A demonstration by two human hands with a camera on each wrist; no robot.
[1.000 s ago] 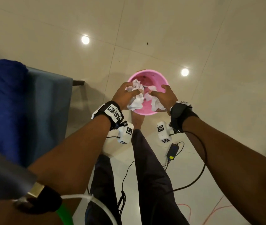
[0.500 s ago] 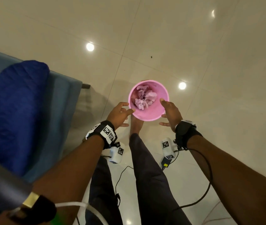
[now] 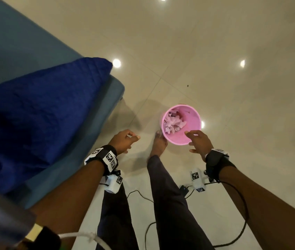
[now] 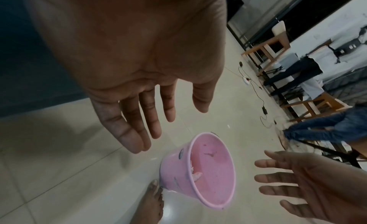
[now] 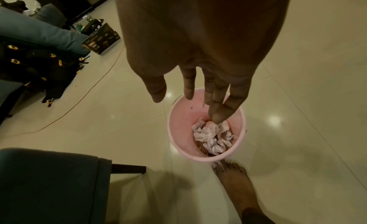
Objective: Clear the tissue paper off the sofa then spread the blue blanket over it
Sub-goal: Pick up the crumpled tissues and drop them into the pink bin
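A round pink plastic bin (image 3: 188, 139) stands on the floor (image 3: 215, 69), wider at the top than at the bottom. Inside it lies the tissue (image 3: 172, 124), white paper all crumpled into bumpy balls. In the left wrist view the bin's outside has a small sticker and some print, too blurry to read.

The person's bare foot (image 3: 158, 145) touches the bin's base. The right hand (image 3: 199, 143) hangs over the near rim with straight, spread fingers and holds nothing. The left hand (image 3: 123, 142) is beside the bin, apart from it, loose and holding nothing too. The two hands are well apart. Both wrists wear black bands with little white squares printed in black patterns.

The sofa (image 3: 35, 51) is at the left, with smooth blue-grey cloth and a dark leg. The blanket (image 3: 40, 112) lies folded on it, deep blue, soft and a bit wrinkly.

The floor is big shiny cream tiles that show round spots of light. Black wires (image 3: 240, 230) trail across it behind the person's legs. The right wrist view shows a black bag (image 5: 37, 65) with gold buckles and a dark box (image 5: 101, 39) farther off. The left wrist view shows wooden chairs (image 4: 272, 43) by a wall.
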